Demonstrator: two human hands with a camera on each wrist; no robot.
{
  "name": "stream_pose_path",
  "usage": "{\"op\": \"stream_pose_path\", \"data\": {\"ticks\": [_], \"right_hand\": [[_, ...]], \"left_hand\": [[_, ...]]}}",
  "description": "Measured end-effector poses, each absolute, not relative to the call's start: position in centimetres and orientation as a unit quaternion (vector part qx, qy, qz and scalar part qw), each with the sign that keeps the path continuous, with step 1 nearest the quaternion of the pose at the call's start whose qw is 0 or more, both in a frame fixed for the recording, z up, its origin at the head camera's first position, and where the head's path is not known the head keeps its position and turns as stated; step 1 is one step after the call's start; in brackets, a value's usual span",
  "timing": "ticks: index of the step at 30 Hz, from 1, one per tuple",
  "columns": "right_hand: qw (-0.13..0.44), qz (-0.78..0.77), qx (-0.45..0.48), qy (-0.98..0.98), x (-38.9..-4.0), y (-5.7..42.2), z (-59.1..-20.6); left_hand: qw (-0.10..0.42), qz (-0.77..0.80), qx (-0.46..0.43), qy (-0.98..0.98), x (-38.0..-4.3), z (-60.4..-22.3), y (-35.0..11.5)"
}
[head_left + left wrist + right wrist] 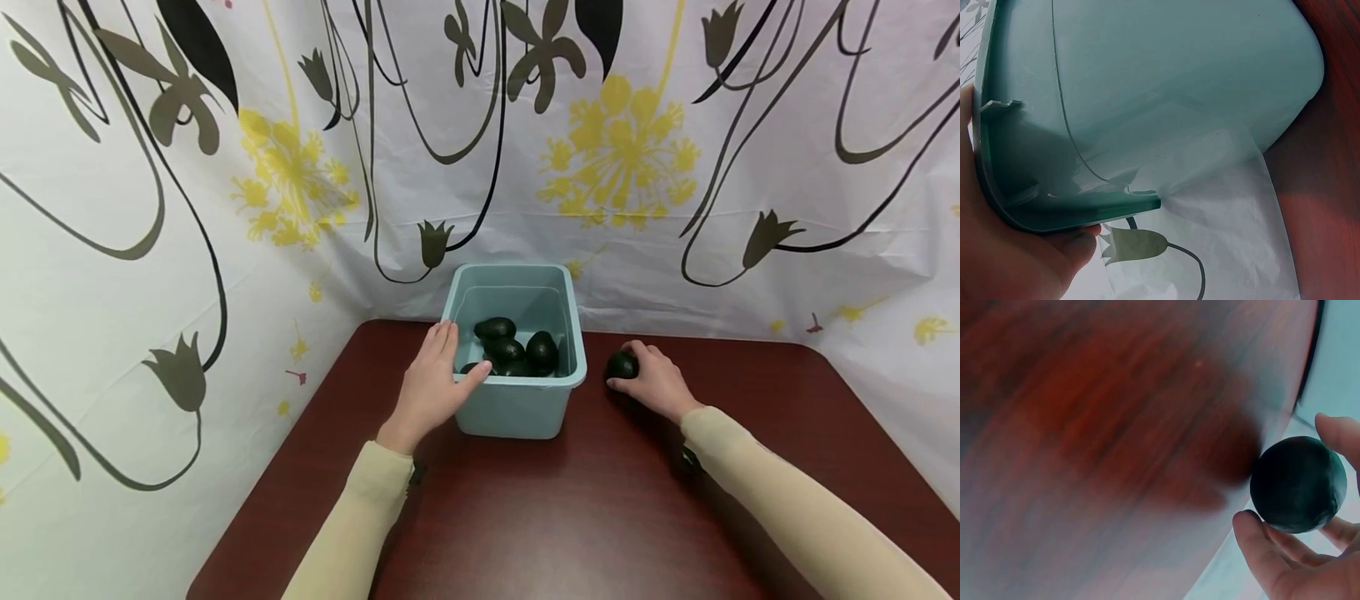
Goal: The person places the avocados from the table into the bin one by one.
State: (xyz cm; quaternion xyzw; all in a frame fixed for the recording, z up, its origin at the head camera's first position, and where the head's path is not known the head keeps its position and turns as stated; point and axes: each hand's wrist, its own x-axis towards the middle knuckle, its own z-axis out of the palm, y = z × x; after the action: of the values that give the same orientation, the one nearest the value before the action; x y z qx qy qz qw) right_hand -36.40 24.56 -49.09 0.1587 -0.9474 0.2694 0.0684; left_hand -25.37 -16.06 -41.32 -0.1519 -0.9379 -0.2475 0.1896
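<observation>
Several dark green avocados [542,352] lie inside a light blue plastic bin [514,408]. My left hand [427,387] rests at the bin's near left corner, its fingers along the left rim and its thumb over the front rim. From the left wrist, that hand [1019,265] shows against the rim, beside the bin's outer wall [1179,94]. To the right of the bin, my right hand [656,383] holds one avocado [622,365] between thumb and fingers, close over the table. The right wrist view shows this avocado [1297,484] in the fingers [1260,550].
The bin stands on a dark reddish-brown table [570,517], near its back edge. A white cloth [480,192] printed with flowers and stems hangs behind the table and along its left side.
</observation>
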Motion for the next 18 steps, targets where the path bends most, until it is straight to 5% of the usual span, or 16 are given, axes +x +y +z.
{"op": "stream_pose_path", "data": {"ticks": [18], "right_hand": [[0.079, 0.274, 0.166, -0.944, -36.23, 24.89, -49.13]], "left_hand": [[0.188, -0.243, -0.151, -0.94, -25.38, -41.16, -16.12]]}}
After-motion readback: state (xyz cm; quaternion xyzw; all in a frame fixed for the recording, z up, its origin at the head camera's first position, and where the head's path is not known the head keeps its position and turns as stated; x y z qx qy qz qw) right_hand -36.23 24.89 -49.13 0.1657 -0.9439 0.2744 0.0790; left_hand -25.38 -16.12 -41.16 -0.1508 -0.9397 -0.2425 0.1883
